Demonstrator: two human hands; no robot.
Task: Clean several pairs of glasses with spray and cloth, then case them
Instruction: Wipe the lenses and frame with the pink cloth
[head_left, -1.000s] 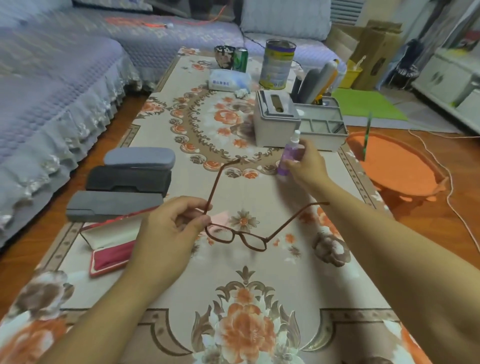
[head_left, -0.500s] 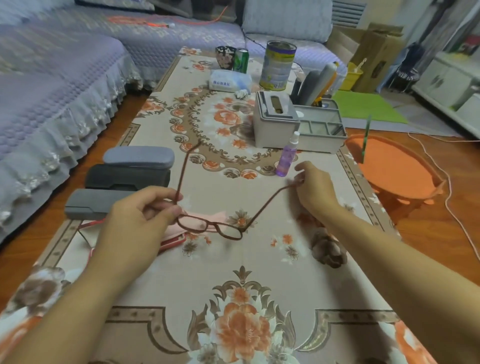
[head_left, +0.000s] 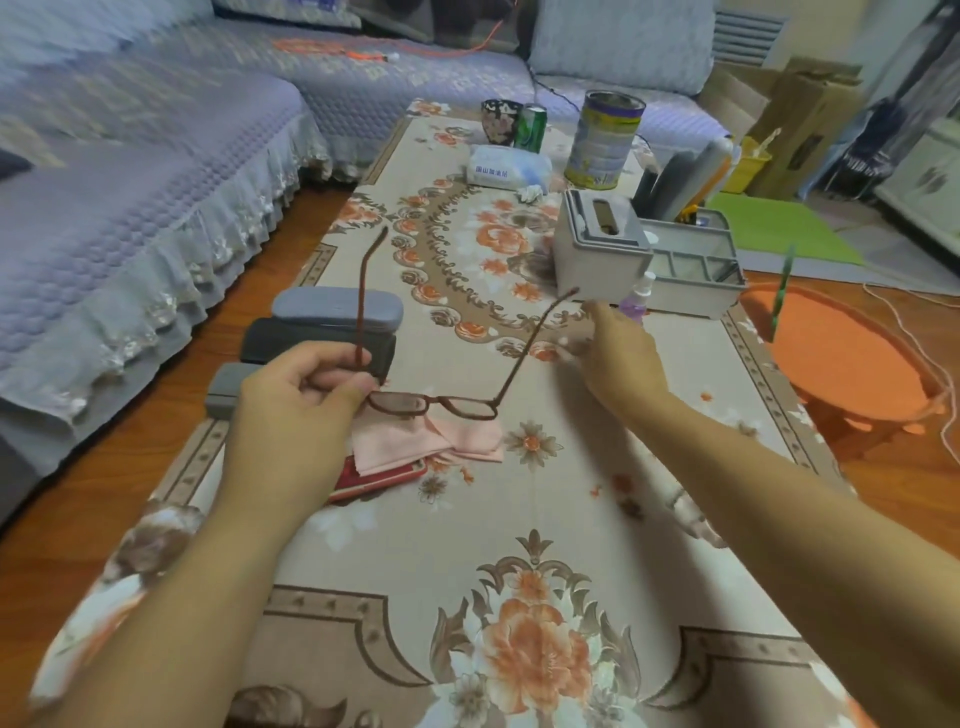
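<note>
My left hand (head_left: 306, 395) pinches the brown-framed glasses (head_left: 447, 405) at the left lens and hinge and holds them just above the floral table (head_left: 519, 519), both temples unfolded and pointing away from me. My right hand (head_left: 618, 353) is blurred, just right of the right temple's tip, with its fingers loose and nothing visibly gripped. A small purple spray bottle (head_left: 638, 304) stands right behind that hand. The pink cloth (head_left: 431, 441) lies below the glasses, partly over an open red case (head_left: 379, 475).
Three closed cases lie at the table's left edge: light grey (head_left: 337, 309), dark (head_left: 317, 343), grey (head_left: 223, 389). A grey tissue box (head_left: 597, 249), organiser tray (head_left: 691, 270), tin (head_left: 605, 140), can and cup stand farther back. Sofa on the left, orange stool (head_left: 836, 358) on the right.
My right hand left the spray bottle, pinched the right temple's tip, and now sits loose beside it. The glasses moved left and slightly away, over the pink cloth.
</note>
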